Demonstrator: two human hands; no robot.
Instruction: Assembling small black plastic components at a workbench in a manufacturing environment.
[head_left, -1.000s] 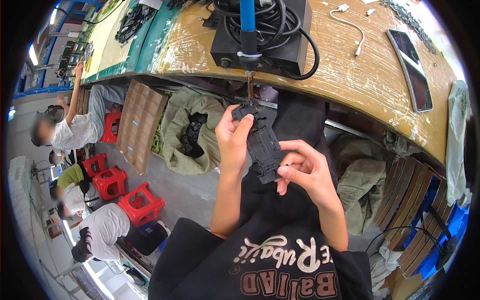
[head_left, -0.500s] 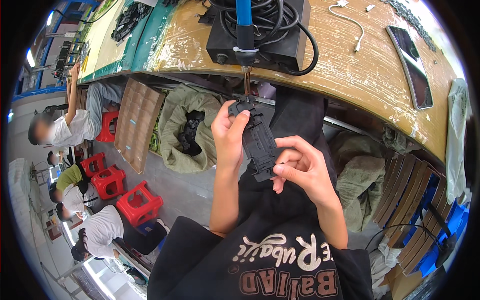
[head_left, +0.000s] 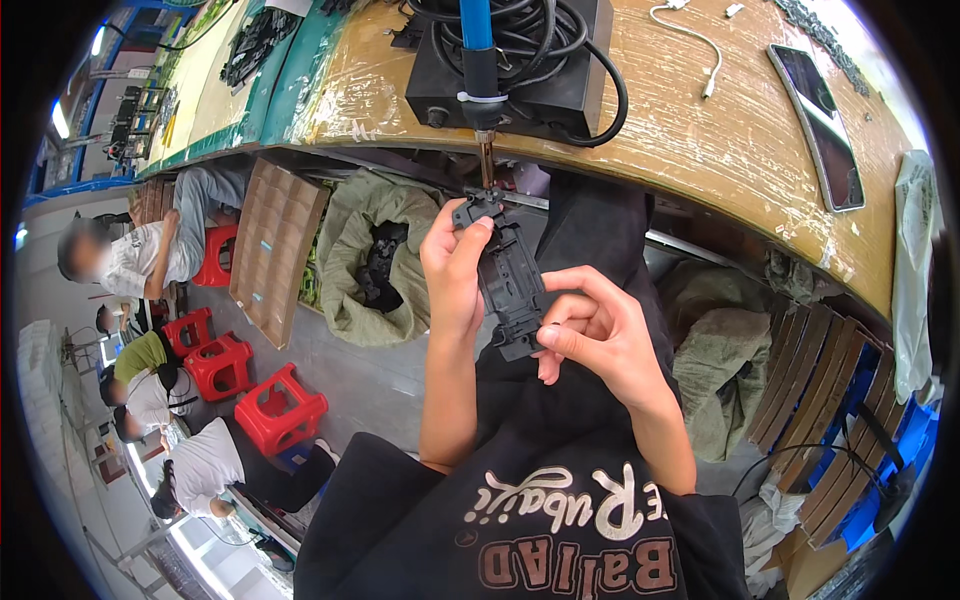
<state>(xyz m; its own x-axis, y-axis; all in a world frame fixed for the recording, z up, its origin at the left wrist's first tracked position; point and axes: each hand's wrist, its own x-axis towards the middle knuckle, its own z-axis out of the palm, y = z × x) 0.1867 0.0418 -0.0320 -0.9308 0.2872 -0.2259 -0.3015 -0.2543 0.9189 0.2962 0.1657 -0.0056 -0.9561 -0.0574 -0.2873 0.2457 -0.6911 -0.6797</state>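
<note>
While the left hand [head_left: 455, 265] pinches the upper end of a black molded plastic part [head_left: 512, 280] between thumb and fingers, the right hand [head_left: 598, 335] grasps its lower right edge. Just above the left grip, a blue-handled soldering iron [head_left: 479, 80] points down at the part's top end; whether they touch, I cannot tell. Left of the grip, a sack [head_left: 343, 285] holds black pieces [head_left: 381, 265].

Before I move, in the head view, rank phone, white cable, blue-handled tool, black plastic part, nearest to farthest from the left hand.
1. Black plastic part: in left hand.
2. Blue-handled tool: above it.
3. White cable: upper right.
4. Phone: farther right.
</note>
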